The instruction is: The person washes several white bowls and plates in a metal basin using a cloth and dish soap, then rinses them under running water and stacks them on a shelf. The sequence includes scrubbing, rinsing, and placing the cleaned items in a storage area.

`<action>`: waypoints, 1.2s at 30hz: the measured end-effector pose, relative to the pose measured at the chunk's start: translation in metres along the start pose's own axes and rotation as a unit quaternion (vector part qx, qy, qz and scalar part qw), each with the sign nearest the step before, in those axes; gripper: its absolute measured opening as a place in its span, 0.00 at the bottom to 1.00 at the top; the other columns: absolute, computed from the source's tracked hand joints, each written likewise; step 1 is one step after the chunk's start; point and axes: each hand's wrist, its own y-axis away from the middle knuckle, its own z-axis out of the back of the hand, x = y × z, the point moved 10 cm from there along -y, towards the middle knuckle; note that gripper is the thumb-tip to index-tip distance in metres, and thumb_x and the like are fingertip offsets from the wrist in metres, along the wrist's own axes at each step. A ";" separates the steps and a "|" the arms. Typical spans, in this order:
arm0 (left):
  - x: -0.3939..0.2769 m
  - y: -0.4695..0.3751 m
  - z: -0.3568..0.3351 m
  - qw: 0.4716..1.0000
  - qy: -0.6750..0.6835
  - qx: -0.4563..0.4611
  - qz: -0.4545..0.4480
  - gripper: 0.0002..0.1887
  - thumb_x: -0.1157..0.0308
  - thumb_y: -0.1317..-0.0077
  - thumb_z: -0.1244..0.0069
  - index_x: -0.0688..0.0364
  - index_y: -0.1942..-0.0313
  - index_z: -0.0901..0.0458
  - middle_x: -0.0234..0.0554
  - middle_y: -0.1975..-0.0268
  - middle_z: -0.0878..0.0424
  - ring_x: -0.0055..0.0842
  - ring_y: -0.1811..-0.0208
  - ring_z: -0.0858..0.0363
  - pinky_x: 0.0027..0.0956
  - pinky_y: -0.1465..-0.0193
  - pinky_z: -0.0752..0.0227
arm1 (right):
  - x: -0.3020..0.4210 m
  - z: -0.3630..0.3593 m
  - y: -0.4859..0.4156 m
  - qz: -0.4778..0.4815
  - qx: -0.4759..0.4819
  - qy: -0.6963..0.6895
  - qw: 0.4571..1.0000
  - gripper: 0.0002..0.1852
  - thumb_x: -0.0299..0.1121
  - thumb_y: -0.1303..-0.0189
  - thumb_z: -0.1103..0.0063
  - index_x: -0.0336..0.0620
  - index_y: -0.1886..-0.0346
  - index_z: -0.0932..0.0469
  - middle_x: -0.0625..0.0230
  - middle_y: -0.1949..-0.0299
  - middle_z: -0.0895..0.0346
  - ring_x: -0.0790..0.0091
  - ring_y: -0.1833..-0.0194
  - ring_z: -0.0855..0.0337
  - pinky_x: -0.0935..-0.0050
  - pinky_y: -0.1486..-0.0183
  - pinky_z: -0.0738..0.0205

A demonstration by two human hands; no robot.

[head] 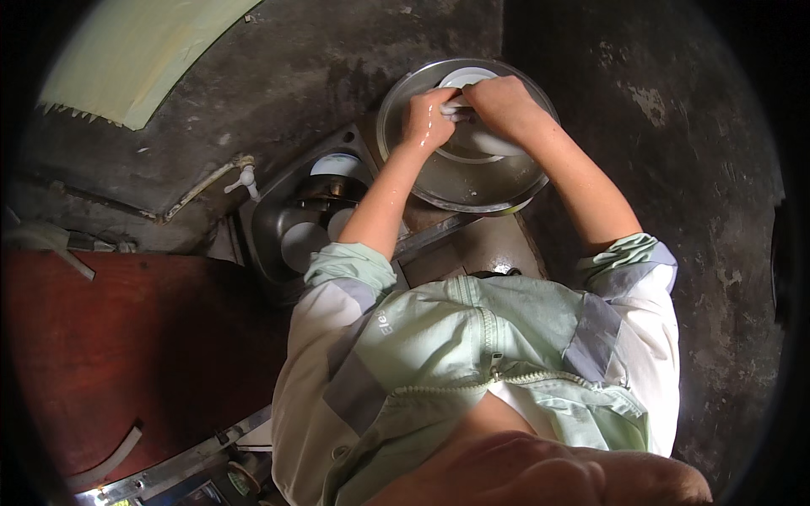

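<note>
My left hand (430, 120) and my right hand (500, 106) are close together over a wide metal basin (443, 186). Both grip a small white item (454, 109) between them; the fingers hide most of it, so I cannot tell whether it is cloth or a dish. Water glistens on my left hand and wrist. Inside the basin, a white bowl (467, 76) shows behind my hands. Another pale, rounded dish (487, 144) lies under my right wrist, partly covered by it.
Left of the basin, a metal sink (266, 237) holds white dishes (305, 245) and a dark pot (332, 188). A white tap (243, 180) juts from the dark wall (354, 50). A red-brown surface (95, 335) spans the left, with a curved pale strip (114, 458) near its front edge.
</note>
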 end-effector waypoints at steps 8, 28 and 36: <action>0.076 0.094 -0.076 0.706 0.559 -0.062 0.431 0.20 0.81 0.45 0.48 0.55 0.52 0.25 0.38 0.57 0.18 0.31 0.65 0.19 0.32 0.75 0.26 | -0.080 -0.069 0.045 -0.176 -0.253 -0.494 0.813 0.28 0.22 0.53 0.40 0.40 0.43 0.28 0.57 0.53 0.22 0.62 0.50 0.21 0.70 0.48 0.29; -0.059 0.013 0.001 0.981 -0.074 0.123 -0.130 0.17 0.81 0.55 0.49 0.50 0.65 0.15 0.35 0.66 0.17 0.33 0.59 0.20 0.34 0.58 0.26 | -0.018 -0.072 0.065 -0.093 -0.077 -0.368 0.922 0.29 0.19 0.45 0.59 0.47 0.37 0.37 0.56 0.73 0.25 0.61 0.71 0.23 0.67 0.68 0.30; -0.068 0.031 0.020 0.984 0.010 -0.048 -0.172 0.17 0.82 0.55 0.47 0.56 0.64 0.15 0.37 0.59 0.16 0.35 0.52 0.20 0.34 0.48 0.28 | -0.053 -0.086 0.075 -0.138 -0.162 -0.349 0.913 0.32 0.18 0.53 0.49 0.40 0.38 0.36 0.42 0.56 0.24 0.45 0.55 0.21 0.60 0.53 0.27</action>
